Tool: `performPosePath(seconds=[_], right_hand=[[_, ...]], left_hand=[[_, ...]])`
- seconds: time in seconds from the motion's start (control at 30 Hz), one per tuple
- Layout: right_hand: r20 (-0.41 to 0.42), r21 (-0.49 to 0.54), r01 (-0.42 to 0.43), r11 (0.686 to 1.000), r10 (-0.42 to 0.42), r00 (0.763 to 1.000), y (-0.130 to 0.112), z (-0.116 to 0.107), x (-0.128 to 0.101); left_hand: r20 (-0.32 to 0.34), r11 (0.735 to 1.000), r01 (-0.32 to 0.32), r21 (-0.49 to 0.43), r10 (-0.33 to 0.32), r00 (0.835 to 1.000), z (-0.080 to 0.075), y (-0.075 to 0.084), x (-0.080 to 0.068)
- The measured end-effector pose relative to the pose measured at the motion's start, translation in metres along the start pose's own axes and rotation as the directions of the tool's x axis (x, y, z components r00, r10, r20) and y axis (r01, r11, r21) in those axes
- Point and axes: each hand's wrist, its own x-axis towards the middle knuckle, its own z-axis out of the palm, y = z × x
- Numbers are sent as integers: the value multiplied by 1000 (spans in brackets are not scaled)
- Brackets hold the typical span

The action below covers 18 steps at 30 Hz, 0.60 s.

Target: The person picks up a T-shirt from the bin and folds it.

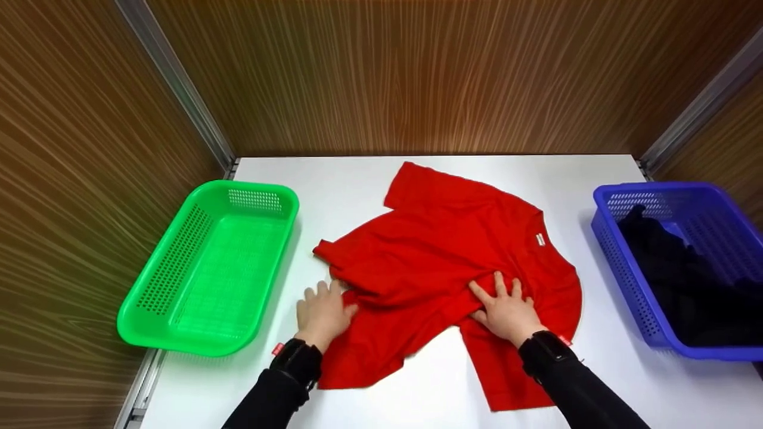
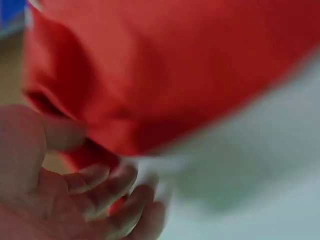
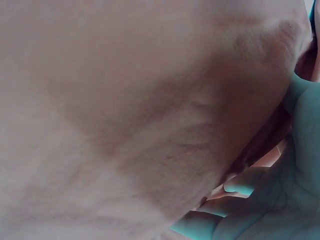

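Red T-shirt (image 1: 441, 256), lying crumpled and partly folded at the centre of the white tabletop (image 1: 602, 381), its collar label toward the right of the frame. Left hand (image 1: 322, 313), at the shirt's lower-left edge, curls its fingers (image 2: 107, 185) around a fold of the red cloth. Right hand (image 1: 506, 310), lower centre, rests on the shirt with fingers bunching the cloth. Green perforated basket (image 1: 143, 310) stands at the left of the frame. Blue perforated basket (image 1: 620, 262) stands at the right, containing dark clothing (image 1: 679, 280). Wood-grain walls (image 1: 381, 71) enclose the tabletop.
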Motion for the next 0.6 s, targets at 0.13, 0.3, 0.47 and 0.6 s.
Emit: performPosePath(seconds=[0.13, 0.3, 0.47, 0.6], right_hand=[[9, -3, -2, 1000, 2, 1000, 0, 1, 1], [9, -10, -4, 1000, 4, 1000, -1, 4, 0], [-21, -13, -2, 1000, 1, 1000, -4, 5, -1], [-11, -3, -32, 999, 32, 999, -8, 4, -1]], left_hand=[[-16, 996, -60, -66, 59, 998, 12, -7, 14], [-67, 906, -117, -407, 98, 993, 17, -3, 27], [-182, 695, -57, -717, -108, 977, -9, -2, 28], [-321, 743, -177, -645, -53, 946, -29, -1, 11]])
